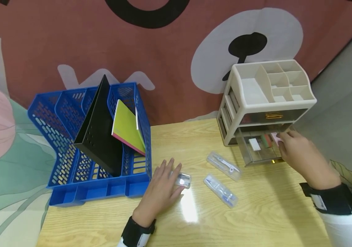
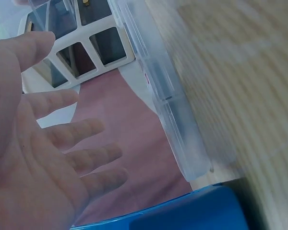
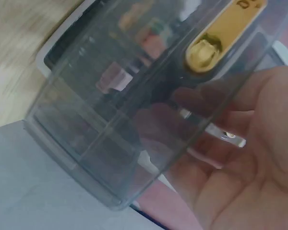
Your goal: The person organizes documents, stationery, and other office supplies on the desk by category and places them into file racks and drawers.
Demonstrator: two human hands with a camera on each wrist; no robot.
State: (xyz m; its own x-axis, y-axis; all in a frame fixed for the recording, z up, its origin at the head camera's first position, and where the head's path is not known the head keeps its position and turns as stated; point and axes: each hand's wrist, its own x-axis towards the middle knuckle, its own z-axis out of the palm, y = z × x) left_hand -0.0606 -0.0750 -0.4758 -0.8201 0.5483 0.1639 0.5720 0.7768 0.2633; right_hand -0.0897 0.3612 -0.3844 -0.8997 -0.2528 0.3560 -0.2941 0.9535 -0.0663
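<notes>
My left hand (image 1: 161, 188) lies with straight fingers over a small clear plastic case (image 1: 184, 180), covering part of it; in the left wrist view its fingers are spread beside the clear plastic. At the pulled-out clear drawer (image 1: 246, 151), my right hand (image 1: 299, 154) reaches over the front, fingers inside. Close to the fingertips is a pink block (image 1: 275, 138); through the drawer front in the right wrist view, a gap shows between them. A red and green block (image 1: 266, 140) and a white block (image 1: 254, 144) lie alongside in the drawer.
The cream drawer organizer (image 1: 235, 106) stands at the back right against the cloth. Two clear cases (image 1: 224, 166) (image 1: 220, 190) lie mid-table, with small tools inside. A blue file rack (image 1: 101, 190) at left holds a black folder (image 1: 101, 140) and a yellow-green notebook (image 1: 128, 125).
</notes>
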